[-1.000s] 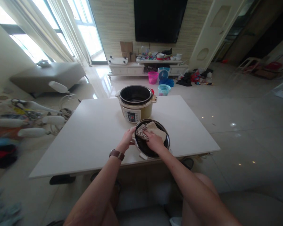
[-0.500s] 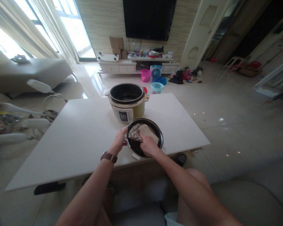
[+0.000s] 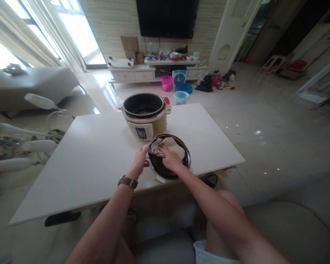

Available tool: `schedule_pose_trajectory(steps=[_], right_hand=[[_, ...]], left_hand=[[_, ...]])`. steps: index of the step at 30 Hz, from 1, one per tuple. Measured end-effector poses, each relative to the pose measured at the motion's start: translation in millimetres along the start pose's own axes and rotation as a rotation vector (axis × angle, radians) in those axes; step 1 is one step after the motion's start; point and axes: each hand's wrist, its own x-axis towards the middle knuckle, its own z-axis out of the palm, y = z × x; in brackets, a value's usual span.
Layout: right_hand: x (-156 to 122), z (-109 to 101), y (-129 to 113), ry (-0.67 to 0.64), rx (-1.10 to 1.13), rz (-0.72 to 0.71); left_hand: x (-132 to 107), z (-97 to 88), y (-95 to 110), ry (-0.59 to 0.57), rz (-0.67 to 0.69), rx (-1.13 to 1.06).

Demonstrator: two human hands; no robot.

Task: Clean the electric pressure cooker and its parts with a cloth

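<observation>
A round pressure cooker lid (image 3: 165,171) lies tilted at the table's near edge, its dark inner side facing up. My left hand (image 3: 139,158) grips its left rim, with a brown watch on the wrist. Inside the lid, my right hand (image 3: 171,158) presses a beige cloth (image 3: 175,145) with a brown patterned part against the upper left of the inner face. The fingers are closed on the cloth. Just behind the lid stands the electric pressure cooker (image 3: 146,119), lidless, its dark inner pot (image 3: 143,104) showing and its control panel facing me.
The white table (image 3: 93,157) carries the cooker and lid. Beyond it stand a turquoise basket (image 3: 181,97), a pink basket (image 3: 167,83) and a low cabinet (image 3: 134,75) with dishes and boxes. White-handled objects (image 3: 41,146) rise at the table's left.
My right hand and the cloth have shifted slightly up and left within the lid. My left hand stays on the rim. The view has moved a little.
</observation>
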Motion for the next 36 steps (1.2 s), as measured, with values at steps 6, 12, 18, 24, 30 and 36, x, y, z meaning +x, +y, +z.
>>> schedule_pose_trajectory(steps=[6, 12, 18, 24, 30, 36], right_hand=[[-16, -14, 4, -0.24, -0.102, -0.133], [-23, -47, 28, -0.394, -0.258, -0.038], [-16, -42, 34, -0.111, -0.257, 0.073], [-17, -20, 13, -0.144, -0.111, 0.023], [1, -22, 19, 0.064, 0.29, 0.184], [0, -44, 20, 0.38, 0.097, 0.321]], left_hand=[[9, -5.7, -7, 0.046, -0.139, -0.114], [12, -8.9, -8, 0.013, -0.137, -0.147], [9, -1.5, -3, 0.009, -0.073, -0.078], [9, -0.4, -5, 0.021, -0.055, -0.056], [14, -3.7, -10, -0.016, -0.026, -0.027], [12, -0.4, -6, 0.001, -0.021, -0.033]])
